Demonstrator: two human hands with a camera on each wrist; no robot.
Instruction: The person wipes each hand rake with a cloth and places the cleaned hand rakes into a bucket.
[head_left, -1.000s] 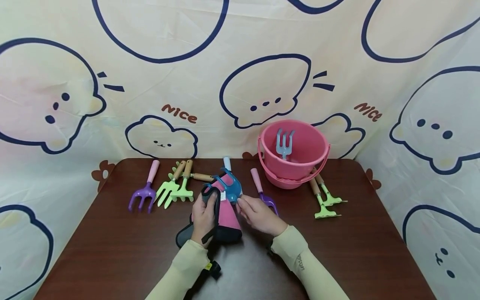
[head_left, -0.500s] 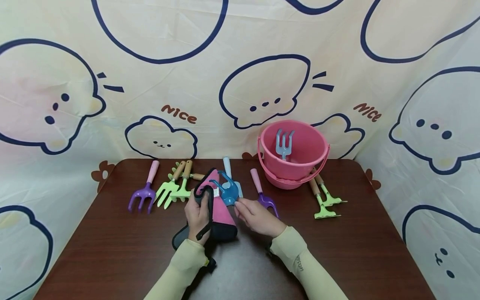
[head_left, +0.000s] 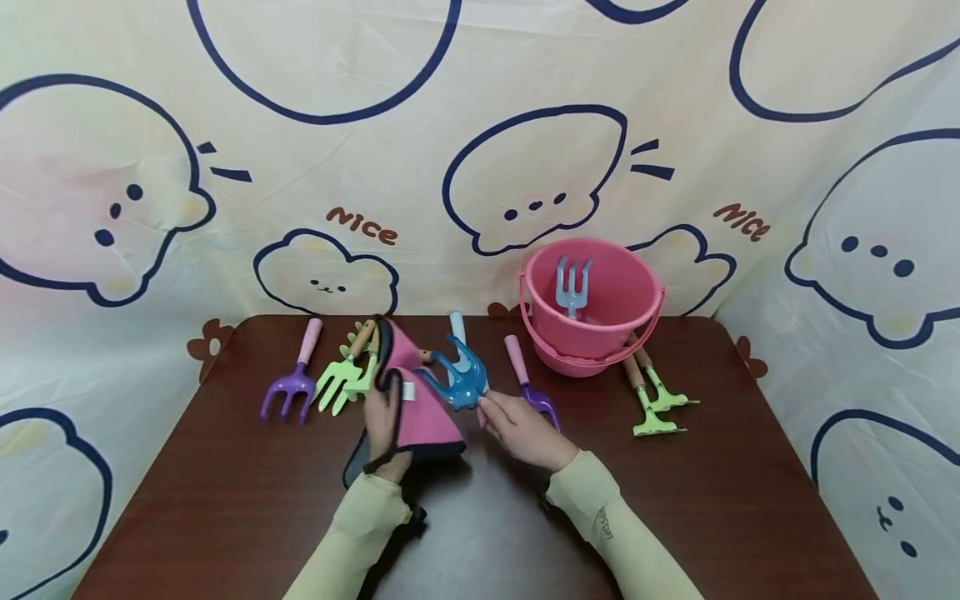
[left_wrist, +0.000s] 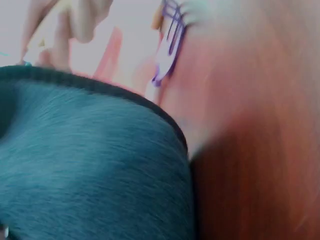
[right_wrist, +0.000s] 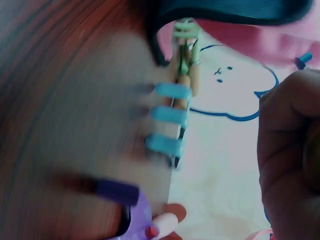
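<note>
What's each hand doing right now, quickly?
Left hand: closed, holding the pink cloth with dark trim.
Right hand: closed, holding the blue rake between thumb and fingers.

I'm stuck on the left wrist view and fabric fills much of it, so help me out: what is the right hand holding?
Observer: The head view shows the right hand pinching a blue clawed tool.
Operator: I only see the fabric's bluish side. Does it have another colour?
Observer: Yes, in the head view the fabric item also has a bright pink side.
Operator: Is any tool inside a container?
Observer: Yes, a light blue fork is in the pink bucket, prongs up.
</note>
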